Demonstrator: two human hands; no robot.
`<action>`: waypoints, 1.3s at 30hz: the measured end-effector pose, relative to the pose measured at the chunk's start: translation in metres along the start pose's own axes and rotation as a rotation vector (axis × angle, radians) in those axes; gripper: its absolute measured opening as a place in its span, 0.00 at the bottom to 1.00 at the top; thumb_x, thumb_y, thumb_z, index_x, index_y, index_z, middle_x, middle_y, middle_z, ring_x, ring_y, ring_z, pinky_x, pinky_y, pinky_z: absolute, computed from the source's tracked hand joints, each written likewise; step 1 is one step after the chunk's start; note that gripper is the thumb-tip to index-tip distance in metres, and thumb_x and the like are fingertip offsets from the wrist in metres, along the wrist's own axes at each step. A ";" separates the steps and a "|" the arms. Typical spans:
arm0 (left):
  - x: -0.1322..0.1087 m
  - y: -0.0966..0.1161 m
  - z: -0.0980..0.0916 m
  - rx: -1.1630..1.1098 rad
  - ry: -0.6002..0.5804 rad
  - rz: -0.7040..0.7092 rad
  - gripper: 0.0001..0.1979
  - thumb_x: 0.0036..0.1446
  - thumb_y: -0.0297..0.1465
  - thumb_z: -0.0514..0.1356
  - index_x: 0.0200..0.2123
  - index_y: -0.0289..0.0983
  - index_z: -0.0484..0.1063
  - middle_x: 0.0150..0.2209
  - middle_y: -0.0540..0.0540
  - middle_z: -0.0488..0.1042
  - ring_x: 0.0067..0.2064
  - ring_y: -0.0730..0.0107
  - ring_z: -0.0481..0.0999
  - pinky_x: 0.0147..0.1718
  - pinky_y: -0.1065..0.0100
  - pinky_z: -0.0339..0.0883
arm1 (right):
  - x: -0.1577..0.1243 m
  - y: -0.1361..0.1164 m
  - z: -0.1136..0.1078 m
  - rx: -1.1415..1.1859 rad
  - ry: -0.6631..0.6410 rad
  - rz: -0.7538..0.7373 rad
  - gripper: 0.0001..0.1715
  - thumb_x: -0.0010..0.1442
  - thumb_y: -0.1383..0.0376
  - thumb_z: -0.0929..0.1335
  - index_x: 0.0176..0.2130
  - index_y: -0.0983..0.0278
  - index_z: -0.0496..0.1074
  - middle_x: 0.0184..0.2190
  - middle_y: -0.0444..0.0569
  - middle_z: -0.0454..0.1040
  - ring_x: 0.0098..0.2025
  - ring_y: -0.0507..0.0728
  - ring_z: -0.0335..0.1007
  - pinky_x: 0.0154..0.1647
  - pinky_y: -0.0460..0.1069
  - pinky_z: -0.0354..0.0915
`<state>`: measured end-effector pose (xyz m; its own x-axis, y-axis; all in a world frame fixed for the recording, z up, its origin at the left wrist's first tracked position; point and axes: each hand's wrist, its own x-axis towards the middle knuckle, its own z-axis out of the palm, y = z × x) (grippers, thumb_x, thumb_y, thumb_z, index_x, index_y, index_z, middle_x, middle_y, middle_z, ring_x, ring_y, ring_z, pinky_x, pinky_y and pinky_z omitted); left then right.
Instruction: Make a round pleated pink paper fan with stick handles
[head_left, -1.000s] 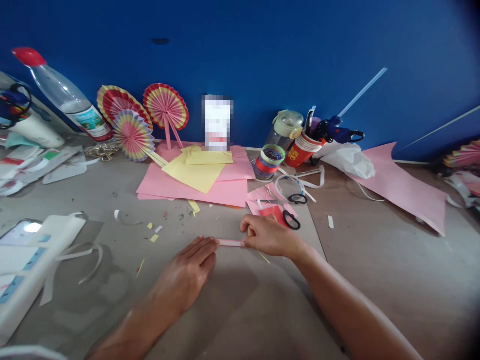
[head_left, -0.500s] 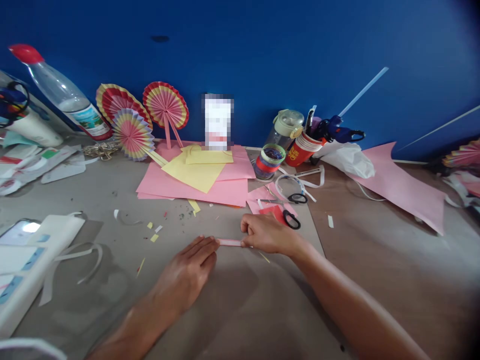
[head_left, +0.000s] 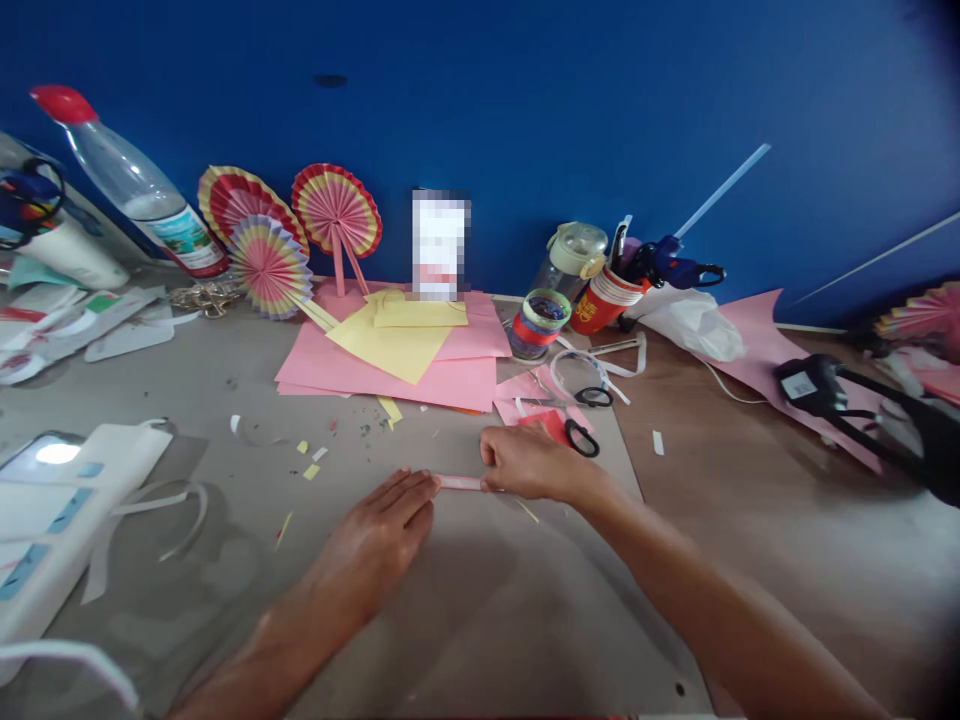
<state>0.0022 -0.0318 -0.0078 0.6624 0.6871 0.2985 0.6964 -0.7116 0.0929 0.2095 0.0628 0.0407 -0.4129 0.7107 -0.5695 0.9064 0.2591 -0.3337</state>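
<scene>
A narrow pink paper strip point(head_left: 460, 483) lies on the grey table mat, stretched between my hands. My left hand point(head_left: 386, 525) rests flat with its fingers together and stretched out, fingertips on the strip's left end. At the other end, the curled fingers and thumb of my right hand point(head_left: 529, 462) close on the strip; part of it is hidden under them. Just beyond my right hand are black-handled scissors point(head_left: 582, 438) and a red paper piece point(head_left: 550, 424).
Pink sheets point(head_left: 390, 372) and yellow paper point(head_left: 405, 345) lie ahead. Paper fans point(head_left: 337, 208), a bottle point(head_left: 142, 185) and a red cup point(head_left: 600, 300) line the blue wall. A white case point(head_left: 97, 480) sits left. At right is a black strapped object point(head_left: 814, 385).
A black strapped object with a white label has come into view at the right. Both hands keep almost the same place on the strip; the view has shifted slightly.
</scene>
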 end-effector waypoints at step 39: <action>0.054 0.013 -0.027 -0.834 0.496 -0.895 0.22 0.54 0.36 0.59 0.52 0.38 0.64 0.52 0.40 0.68 0.54 0.60 0.67 0.54 0.58 0.60 | 0.003 0.018 -0.006 0.659 0.093 -0.310 0.04 0.47 0.69 0.66 0.24 0.65 0.71 0.21 0.41 0.71 0.26 0.50 0.65 0.32 0.46 0.58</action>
<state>0.0394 -0.0084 0.0350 -0.2302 0.9650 0.1255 0.3418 -0.0406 0.9389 0.2252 0.0741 0.0373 -0.6059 0.7288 -0.3190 0.4952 0.0316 -0.8682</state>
